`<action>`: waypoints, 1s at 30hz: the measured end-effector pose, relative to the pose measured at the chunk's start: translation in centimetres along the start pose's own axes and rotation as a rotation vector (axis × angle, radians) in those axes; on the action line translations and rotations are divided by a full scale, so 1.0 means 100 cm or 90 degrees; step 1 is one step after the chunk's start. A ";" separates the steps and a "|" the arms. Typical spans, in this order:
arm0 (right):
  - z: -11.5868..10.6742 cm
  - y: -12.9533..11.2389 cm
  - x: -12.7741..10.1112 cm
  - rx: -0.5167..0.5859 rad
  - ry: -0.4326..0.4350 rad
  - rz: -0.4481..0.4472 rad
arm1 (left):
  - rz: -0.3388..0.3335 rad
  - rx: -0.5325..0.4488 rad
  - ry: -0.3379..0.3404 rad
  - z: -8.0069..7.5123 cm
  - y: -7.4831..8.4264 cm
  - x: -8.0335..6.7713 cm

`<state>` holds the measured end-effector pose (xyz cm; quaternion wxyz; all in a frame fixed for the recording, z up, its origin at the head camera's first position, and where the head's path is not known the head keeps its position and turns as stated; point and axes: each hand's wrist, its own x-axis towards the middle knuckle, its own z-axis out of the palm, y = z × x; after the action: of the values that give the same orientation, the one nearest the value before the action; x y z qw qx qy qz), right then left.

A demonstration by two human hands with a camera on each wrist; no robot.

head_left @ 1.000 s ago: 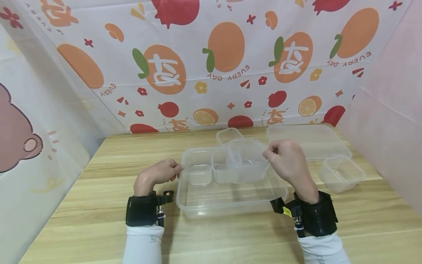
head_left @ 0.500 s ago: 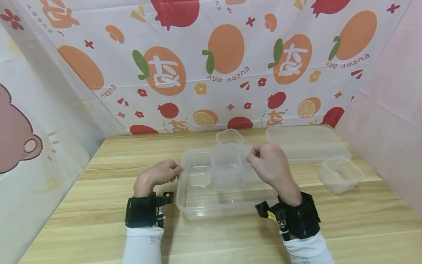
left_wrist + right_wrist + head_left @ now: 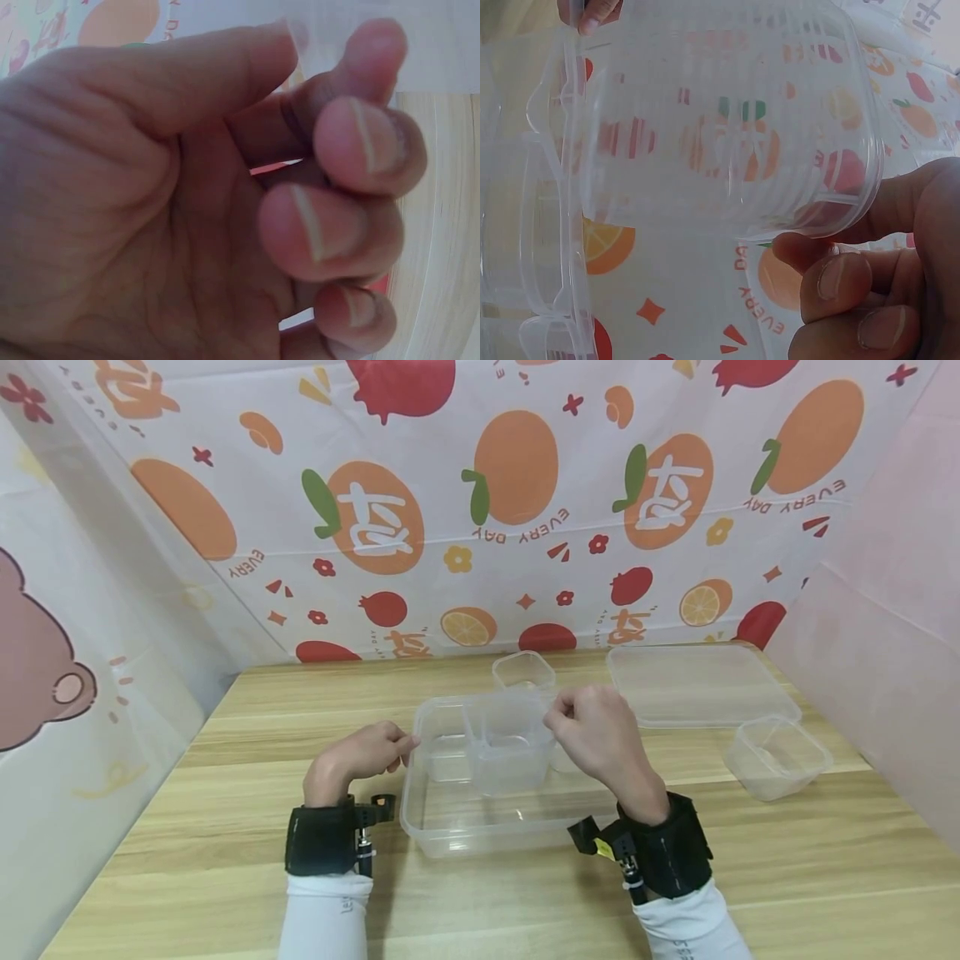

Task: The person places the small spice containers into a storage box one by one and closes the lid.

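Note:
A large clear plastic food container (image 3: 495, 843) stands on the table, with small clear tubs inside along its back. My left hand (image 3: 363, 752) pinches its left rim; in the left wrist view the thumb (image 3: 262, 56) and index finger meet at the clear wall, other fingers curled. My right hand (image 3: 600, 735) holds a small clear tub (image 3: 510, 768) by its right rim, above the large container. In the right wrist view this tub (image 3: 727, 150) hangs beside the large container's wall. One small inner tub (image 3: 450, 760) shows at the left; those behind the held tub are partly hidden.
A flat clear lid (image 3: 697, 685) lies at the back right. Another small tub (image 3: 776, 760) stands right of the large container, and one more (image 3: 522, 668) behind it. Printed cloth (image 3: 517, 527) hangs along the table's back edge.
My right hand has carried the small tub leftward, from the right part of the large container to over its middle. My left hand has stayed on the rim.

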<state>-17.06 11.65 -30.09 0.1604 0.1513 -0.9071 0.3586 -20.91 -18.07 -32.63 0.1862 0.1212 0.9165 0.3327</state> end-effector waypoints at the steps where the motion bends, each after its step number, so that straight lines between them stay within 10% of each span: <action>1: 0.000 0.000 0.000 0.001 0.000 0.000 | 0.000 0.000 0.001 0.000 0.000 0.000; 30: 0.012 -0.010 -0.004 -0.020 -0.029 -0.007 | 0.011 0.004 0.000 0.002 -0.002 -0.001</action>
<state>-16.53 10.20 -30.52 0.1439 0.1616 -0.9152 0.3400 -20.80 -18.13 -32.87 0.1832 0.1300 0.9163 0.3315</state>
